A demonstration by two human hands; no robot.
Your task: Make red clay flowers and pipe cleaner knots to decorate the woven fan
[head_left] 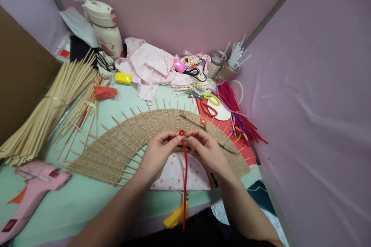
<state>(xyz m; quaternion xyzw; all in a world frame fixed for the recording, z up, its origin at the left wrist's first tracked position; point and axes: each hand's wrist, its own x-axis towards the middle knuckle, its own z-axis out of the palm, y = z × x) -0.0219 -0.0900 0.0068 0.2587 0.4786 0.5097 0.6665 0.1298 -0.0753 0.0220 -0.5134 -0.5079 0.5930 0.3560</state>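
Note:
A red pipe cleaner (185, 177) has its top end curled into a small ring, and its long tail hangs straight down. My left hand (160, 150) pinches the coiled end from the left. From the right, the fingertips of my right hand (205, 148) close on the same coil. Both hands are above a woven fan (139, 125) with wooden sticks poking out along its arc. On the fan lie a thin brown twig (227, 148) and a small red-orange flower (203, 121). Dotted fabric (171, 170) fills the fan's inner part, partly hidden by my arms. A yellow tassel (176, 216) hangs below it.
Bundled wooden sticks (43, 108) and a pink glue gun (31, 197) are on the left. Behind the fan are a bottle (107, 34), crumpled pink cloth (150, 61) and yellow clay (123, 78). Scissors (208, 104), more pipe cleaners (236, 108) and cups of glue sticks (230, 70) stand right.

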